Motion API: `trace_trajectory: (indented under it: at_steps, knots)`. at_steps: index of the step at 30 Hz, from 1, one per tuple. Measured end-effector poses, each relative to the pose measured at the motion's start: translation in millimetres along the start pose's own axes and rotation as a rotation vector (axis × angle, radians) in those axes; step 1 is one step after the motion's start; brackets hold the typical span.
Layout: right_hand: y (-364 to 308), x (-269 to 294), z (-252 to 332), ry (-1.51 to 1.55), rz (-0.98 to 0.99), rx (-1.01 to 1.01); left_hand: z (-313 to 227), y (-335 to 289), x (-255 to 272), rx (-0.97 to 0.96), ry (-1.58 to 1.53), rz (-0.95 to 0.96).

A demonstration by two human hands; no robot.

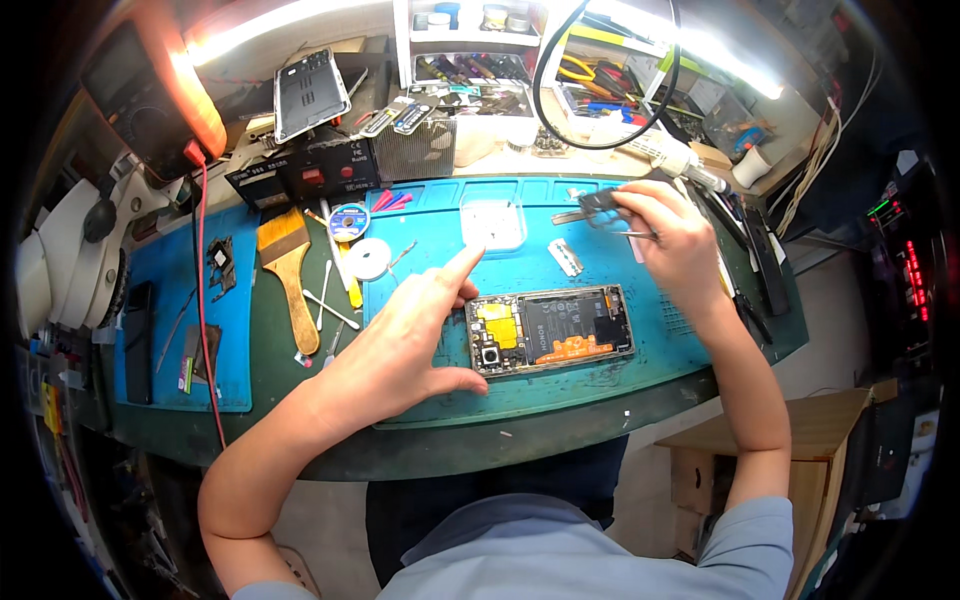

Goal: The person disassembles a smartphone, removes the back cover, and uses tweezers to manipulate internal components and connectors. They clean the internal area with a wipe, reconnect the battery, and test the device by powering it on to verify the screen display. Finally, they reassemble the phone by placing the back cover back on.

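Observation:
An opened phone (570,335) lies on the blue mat (440,400), showing its black battery, a yellow patch, an orange flex cable and a camera module. At its left end is my left hand (405,335), thumb by the lower corner and curled fingers by the upper one. Its index finger stretches toward a clear plastic box (493,222). My right hand (675,235) is raised over the mat beyond the phone's right end, pinching a small dark phone part (598,205). A thin metal tool (642,236) also pokes out from these fingers. A small silver plate (565,257) lies below.
Left of the mat are a wooden brush (290,275), cotton swabs (325,300), solder spools (349,222) and a red cable (205,300). A black power unit (315,170) stands behind. A black cable loop (540,80) hangs at the back; tools line the mat's right edge.

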State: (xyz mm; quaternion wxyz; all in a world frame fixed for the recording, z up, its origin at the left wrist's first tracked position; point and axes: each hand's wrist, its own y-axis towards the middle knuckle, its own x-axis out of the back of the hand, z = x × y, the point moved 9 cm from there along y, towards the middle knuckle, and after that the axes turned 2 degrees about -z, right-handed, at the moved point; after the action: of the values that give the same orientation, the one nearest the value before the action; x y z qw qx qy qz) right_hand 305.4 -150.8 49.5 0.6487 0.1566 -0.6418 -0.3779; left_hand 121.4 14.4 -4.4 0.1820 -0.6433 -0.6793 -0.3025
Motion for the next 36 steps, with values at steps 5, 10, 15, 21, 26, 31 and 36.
trace_trajectory:
  at_steps: [5,10,15,21,26,31,36]
  knots:
    - [14.4,-30.6,-1.7,-0.04,-0.007,0.036,-1.8,-0.5,-0.4,-0.013,0.0,0.003]
    - [18.3,-37.7,22.2,0.039,-0.029,0.067,0.4,-2.5,-1.8,-0.046,0.018,-0.011]
    - [25.6,-54.7,45.8,0.057,0.031,0.153,-0.8,-2.8,-0.7,-0.066,0.03,-0.028]
    - [22.1,-65.8,59.0,-0.023,0.12,0.274,-0.1,-3.4,-1.2,-0.062,0.001,-0.05]
    - [14.0,-27.1,52.3,-0.116,0.002,0.269,-4.2,-3.1,-0.7,-0.063,0.045,-0.035]
    - [3.1,-12.6,33.7,0.106,0.2,0.061,-21.9,-0.6,5.3,-0.152,0.204,-0.059]
    - [-5.0,-32.8,50.1,0.466,0.611,-0.06,-34.7,-1.7,11.4,-0.341,0.235,-0.122]
